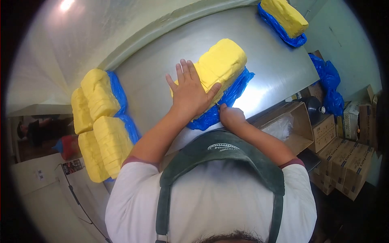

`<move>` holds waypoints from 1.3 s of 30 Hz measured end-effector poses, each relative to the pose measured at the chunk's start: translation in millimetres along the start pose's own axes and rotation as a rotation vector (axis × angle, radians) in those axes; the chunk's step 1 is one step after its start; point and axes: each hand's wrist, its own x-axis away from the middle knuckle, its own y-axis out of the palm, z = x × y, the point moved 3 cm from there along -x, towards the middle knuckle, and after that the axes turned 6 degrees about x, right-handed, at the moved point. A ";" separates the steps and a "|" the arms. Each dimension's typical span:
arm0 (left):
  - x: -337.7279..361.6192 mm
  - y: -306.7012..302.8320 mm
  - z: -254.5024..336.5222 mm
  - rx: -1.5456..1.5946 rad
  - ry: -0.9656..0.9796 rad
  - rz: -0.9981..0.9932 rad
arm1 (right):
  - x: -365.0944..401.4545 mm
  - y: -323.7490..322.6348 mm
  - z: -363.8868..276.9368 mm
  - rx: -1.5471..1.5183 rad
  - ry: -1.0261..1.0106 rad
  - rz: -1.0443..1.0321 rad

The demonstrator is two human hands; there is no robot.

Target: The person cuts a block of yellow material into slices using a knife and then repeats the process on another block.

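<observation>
A large yellow block [224, 60] lies on a blue plastic sheet [236, 89] on the metal table [150, 69]. Cut lines cross its surface near my hands. My left hand [189, 89] rests flat on the near left part of the block, fingers spread. Beside the block's near right edge, my right hand [231, 116] is closed around something thin, of which only a small tip shows against the yellow; what it is cannot be made out.
Several yellow blocks [99, 93] on blue plastic stand at the table's left end. Another yellow block [285, 16] sits at the far right corner. An open cardboard box [302, 125] and stacked cartons [344, 162] are at the right, below the table.
</observation>
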 end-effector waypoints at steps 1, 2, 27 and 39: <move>-0.2 -0.7 0.7 -0.008 -0.005 -0.011 | -0.8 -1.8 0.2 0.018 0.006 -0.019; -0.6 -1.5 1.3 -0.015 -0.008 -0.020 | -1.8 -4.5 0.4 0.038 0.014 -0.036; -4.1 -37.5 -40.3 0.658 0.273 0.368 | 194.1 -182.8 69.8 -0.330 -0.081 -0.058; -163.5 -42.4 -33.6 0.605 0.332 0.482 | 91.8 -140.5 -7.9 -0.078 -0.076 0.379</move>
